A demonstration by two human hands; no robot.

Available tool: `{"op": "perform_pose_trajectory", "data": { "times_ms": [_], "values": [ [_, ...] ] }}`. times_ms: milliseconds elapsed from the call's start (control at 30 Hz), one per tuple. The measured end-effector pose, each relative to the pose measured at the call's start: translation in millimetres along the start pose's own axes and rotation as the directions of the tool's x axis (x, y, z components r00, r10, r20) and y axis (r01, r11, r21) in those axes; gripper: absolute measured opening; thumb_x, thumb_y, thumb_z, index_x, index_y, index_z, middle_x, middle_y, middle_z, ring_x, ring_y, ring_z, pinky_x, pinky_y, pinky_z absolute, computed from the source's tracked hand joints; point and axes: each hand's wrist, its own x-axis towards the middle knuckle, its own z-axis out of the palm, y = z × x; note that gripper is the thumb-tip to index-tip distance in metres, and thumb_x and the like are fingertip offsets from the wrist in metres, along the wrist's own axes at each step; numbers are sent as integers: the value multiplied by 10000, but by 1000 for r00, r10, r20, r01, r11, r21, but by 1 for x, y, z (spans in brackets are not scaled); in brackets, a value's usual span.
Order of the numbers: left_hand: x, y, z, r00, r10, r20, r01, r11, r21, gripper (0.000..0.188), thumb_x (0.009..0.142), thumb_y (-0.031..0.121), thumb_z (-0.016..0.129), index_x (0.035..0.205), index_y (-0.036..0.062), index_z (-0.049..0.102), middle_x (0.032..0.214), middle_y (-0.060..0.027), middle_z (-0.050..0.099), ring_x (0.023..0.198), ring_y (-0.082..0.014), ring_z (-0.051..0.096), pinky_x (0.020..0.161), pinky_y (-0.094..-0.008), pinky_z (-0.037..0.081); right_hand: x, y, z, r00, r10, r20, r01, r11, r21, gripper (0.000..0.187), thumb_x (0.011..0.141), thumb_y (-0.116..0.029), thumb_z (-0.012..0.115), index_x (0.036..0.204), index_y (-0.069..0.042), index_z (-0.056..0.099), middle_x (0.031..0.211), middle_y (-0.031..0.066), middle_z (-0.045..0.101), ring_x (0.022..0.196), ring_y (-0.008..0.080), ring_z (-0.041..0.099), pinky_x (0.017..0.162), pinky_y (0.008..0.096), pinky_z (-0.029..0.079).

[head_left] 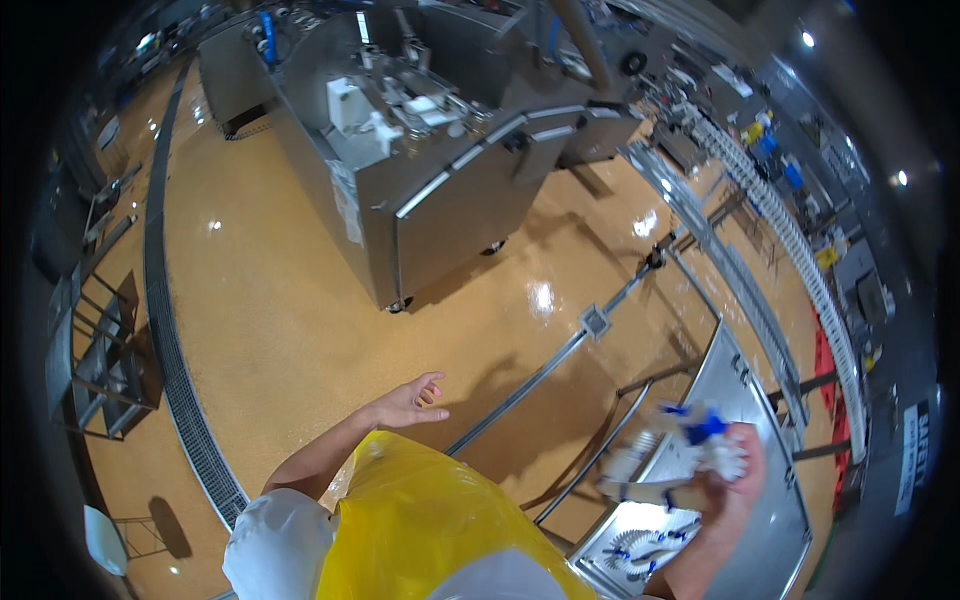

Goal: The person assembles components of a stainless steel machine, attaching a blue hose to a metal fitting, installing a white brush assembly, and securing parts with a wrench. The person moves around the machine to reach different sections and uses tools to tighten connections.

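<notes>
My left hand [408, 400] reaches out over the floor with its fingers apart and nothing in them. At the right, my right hand [742, 480] is closed around a blurred white and blue plastic part [715, 445], held above a stainless steel table [770, 500]. A pale, tube-like piece [640, 492] with dark bands lies close beside that hand; motion blur hides whether it belongs to the same part. White toothed ring parts [640, 550] with blue bits rest on the table below my right forearm. A yellow apron [420, 520] covers my front.
A large wheeled steel bin [450, 215] holding white and metal parts stands ahead. A metal rail [540, 380] crosses toward the table. Curved conveyor sections [730, 260] run along the right. A floor drain [165, 300] and a metal rack [100, 350] are at the left.
</notes>
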Motion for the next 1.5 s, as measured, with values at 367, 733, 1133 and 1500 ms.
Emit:
{"op": "perform_pose_trajectory", "data": {
  "times_ms": [367,733,1133,1500],
  "values": [
    [-52,-138,-216,726,-26,-687,-315,876,-365,1175,798,328,909,1615,70,105,1310,-213,625,1159,-369,670,926,-441,590,96,-11,320,757,109,644,-509,716,478,459,1022,-560,511,1098,-118,607,731,-21,510,587,112,470,566,290,411],
    [-61,-87,-339,767,340,-544,-339,-506,-793,569,1005,247,609,1460,-54,448,1349,-253,590,1151,-371,678,898,-398,632,168,-42,417,771,175,612,-588,565,579,412,977,-437,592,1078,-38,619,718,-77,444,572,49,425,538,249,373],
    [-69,93,-443,960,140,-242,-276,607,-745,914,1002,694,471,1499,-69,400,794,-127,673,541,-165,617,504,-262,501,309,-21,295,683,-212,699,214,973,87,644,760,-546,844,1104,-50,618,922,50,653,753,127,622,650,287,488],
    [-3,91,-328,880,-248,405,203,967,152,310,958,251,700,1187,45,668,898,-65,681,783,-169,633,689,-343,534,405,-120,237,-255,-623,740,483,581,655,493,680,-461,972,903,-88,740,634,-33,627,517,98,598,596,222,473]
  ]
}}
